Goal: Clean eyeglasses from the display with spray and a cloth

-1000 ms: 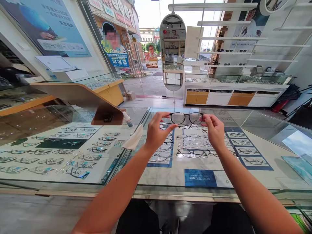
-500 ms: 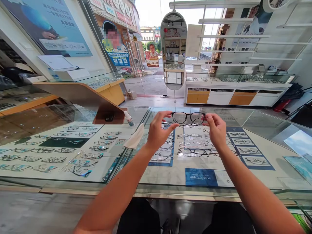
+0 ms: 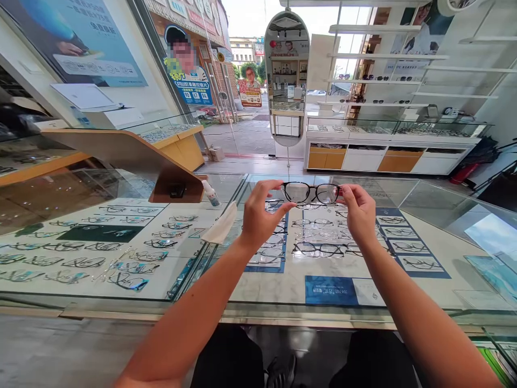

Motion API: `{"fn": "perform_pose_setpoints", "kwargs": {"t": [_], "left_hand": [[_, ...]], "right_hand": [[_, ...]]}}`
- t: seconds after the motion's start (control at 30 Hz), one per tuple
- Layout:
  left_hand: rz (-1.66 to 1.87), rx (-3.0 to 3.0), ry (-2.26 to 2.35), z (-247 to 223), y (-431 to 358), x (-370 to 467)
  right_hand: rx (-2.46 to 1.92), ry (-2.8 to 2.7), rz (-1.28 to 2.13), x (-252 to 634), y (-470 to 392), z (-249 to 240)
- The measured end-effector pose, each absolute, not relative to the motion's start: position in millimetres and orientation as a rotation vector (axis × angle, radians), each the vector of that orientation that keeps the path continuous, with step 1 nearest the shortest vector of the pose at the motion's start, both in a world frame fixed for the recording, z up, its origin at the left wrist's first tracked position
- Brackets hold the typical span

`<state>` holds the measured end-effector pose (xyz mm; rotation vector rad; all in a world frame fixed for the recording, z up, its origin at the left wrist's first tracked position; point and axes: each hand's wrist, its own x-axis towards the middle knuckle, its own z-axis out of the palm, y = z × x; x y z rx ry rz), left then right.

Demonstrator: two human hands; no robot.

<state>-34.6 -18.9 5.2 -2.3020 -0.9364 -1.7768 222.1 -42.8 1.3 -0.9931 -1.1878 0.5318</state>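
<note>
A pair of black-rimmed eyeglasses (image 3: 311, 186) is held up above the glass counter, its round lenses facing me. My left hand (image 3: 262, 213) grips its left end between the fingers, with the thumb stretched out below the rim. At the right end, my right hand (image 3: 357, 212) pinches the frame between thumb and curled fingers. Beneath, inside the case, rows of spectacle frames (image 3: 319, 249) lie on a pale surface. Left of my left hand, a cream cloth (image 3: 220, 225) rests on the counter glass, with a small white spray bottle (image 3: 210, 193) standing behind it.
The glass display counter (image 3: 258, 312) spans the width before me. A wooden board (image 3: 121, 145) rises at its left. Beyond stand an oval mirror (image 3: 286, 81) and a white cabinet (image 3: 365, 157). More frames (image 3: 83, 262) lie in the left case, and a blue card (image 3: 331, 291) near the front.
The whole view has shifted slightly, with the counter and background sitting a little further left and higher. Both hands keep their hold on the eyeglasses, which stay almost in place.
</note>
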Motion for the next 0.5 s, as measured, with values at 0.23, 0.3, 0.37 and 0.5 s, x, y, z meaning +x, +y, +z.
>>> {"fn": "perform_pose_setpoints", "kwargs": {"t": [0.23, 0.3, 0.37, 0.5], "left_hand": [[-1.843, -2.341, -1.046, 4.1, -17.0, -34.4], [-1.848, -2.353, -1.06, 3.5, -16.7, -34.3], [-1.86, -2.363, -1.066, 2.7, -16.0, -34.0], [-1.887, -2.376, -1.07, 1.5, -15.1, -33.0]], "right_hand": [[-0.98, -1.177, 0.543, 220.2, -45.3, 4.3], [-0.981, -1.174, 0.532, 219.7, -46.1, 5.4], [-0.977, -1.175, 0.519, 219.8, -46.9, 6.1], [-0.976, -1.185, 0.498, 220.8, -47.8, 6.6]]}}
